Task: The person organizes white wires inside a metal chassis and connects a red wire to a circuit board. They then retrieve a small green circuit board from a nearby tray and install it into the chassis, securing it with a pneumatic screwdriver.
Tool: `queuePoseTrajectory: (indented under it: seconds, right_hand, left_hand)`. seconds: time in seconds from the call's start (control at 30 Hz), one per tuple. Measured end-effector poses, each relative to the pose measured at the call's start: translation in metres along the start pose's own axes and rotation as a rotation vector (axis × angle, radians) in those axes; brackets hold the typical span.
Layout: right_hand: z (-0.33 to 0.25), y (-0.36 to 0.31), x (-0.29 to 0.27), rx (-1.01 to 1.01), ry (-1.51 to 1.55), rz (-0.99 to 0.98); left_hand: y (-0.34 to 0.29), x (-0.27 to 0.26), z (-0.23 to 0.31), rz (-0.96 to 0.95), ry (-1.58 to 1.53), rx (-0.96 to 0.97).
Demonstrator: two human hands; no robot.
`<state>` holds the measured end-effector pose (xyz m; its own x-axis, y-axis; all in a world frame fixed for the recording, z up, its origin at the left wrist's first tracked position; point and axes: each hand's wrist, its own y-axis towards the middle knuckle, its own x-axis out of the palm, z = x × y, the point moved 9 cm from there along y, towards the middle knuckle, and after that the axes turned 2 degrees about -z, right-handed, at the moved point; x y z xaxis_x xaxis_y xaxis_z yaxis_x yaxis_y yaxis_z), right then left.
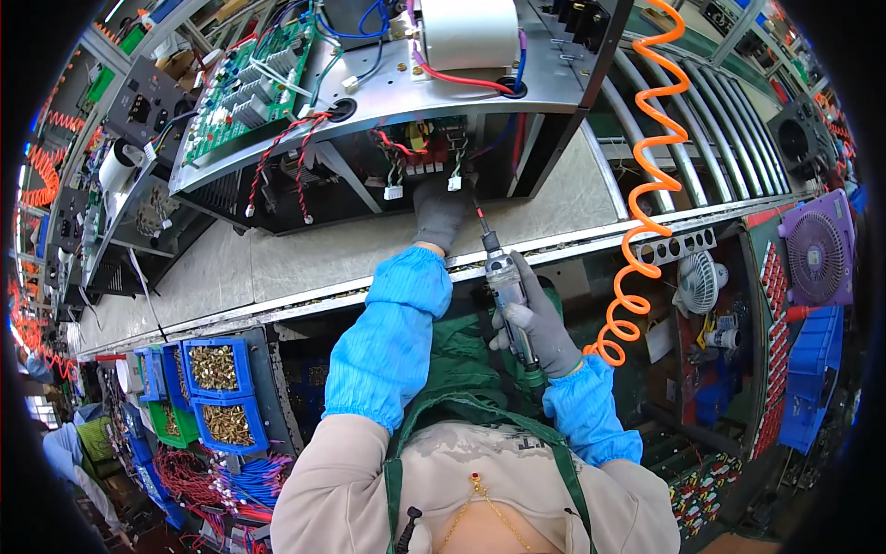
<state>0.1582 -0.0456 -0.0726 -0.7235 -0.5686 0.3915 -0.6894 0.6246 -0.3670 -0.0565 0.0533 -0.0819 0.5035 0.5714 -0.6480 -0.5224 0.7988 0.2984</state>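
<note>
- Head view: a grey power screwdriver (506, 288) is held tight in the right hand (540, 325), with all the fingers wrapped round its body.
- The tool's long line is tipped only a little from upright in the picture. Its thin red-tipped bit (479, 218) is pointed up and away, at the open metal box (388, 120).
- The left hand (438, 210) is put flat against the box's lower edge. How far open it is cannot be told.
- 1 orange curly hose (646, 185) is hung to the right.
</note>
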Motion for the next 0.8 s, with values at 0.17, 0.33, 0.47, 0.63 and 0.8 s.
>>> queuePoseTrajectory:
  seconds: [0.17, 0.33, 0.47, 0.63, 0.8]
  right_hand:
    - [-0.003, 0.005, 0.007, -0.033, 0.03, 0.024]
    - [-0.003, 0.002, 0.011, -0.027, 0.032, 0.038]
    - [0.0, 0.009, 0.014, -0.047, 0.025, 0.057]
    - [-0.006, 0.021, 0.02, -0.045, -0.099, 0.056]
    - [0.008, 0.026, 0.019, -0.109, 0.335, -0.154]
  left_hand:
    - [0.0, -0.01, 0.013, 0.105, 0.016, 0.11]
    - [-0.001, -0.01, 0.012, 0.159, 0.039, 0.127]
    - [-0.007, -0.021, 0.016, 0.254, -0.128, 0.115]
    - [-0.002, -0.012, 0.0, 0.174, -0.146, 0.02]
    - [0.001, -0.004, -0.009, 0.103, -0.118, -0.147]
